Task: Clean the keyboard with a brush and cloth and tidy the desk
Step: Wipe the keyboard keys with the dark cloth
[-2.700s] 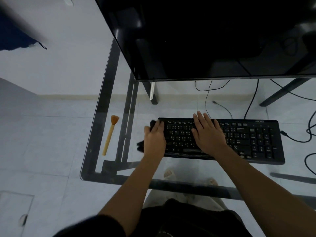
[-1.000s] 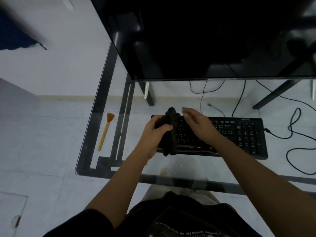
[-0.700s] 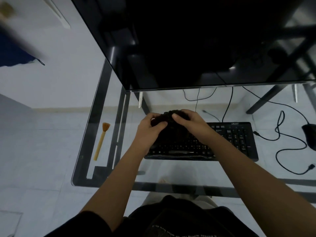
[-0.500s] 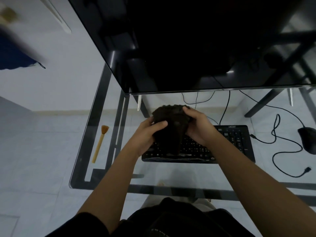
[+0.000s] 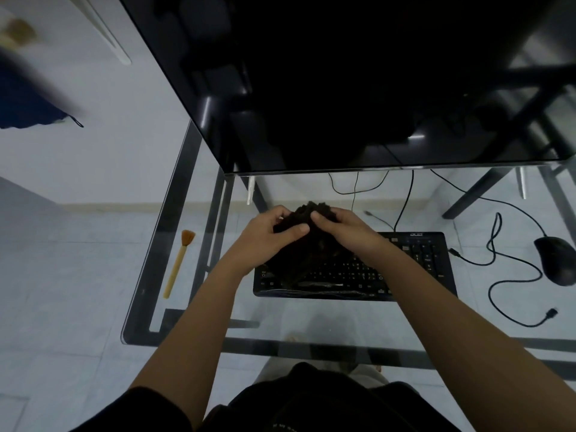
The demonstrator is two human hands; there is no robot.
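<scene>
We grip the cloth (image 5: 311,254) above the left half of the keyboard (image 5: 420,263) — left hand (image 5: 268,235) and right hand (image 5: 343,232) with fingers curled round its top, likely refolding a fresh face — with the brush (image 5: 177,266) parked well left of it.

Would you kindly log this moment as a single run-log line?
left hand and right hand: both grip cloth over keyboard | brush: flat on desk, left of keyboard, untouched | mouse: right of keyboard
</scene>
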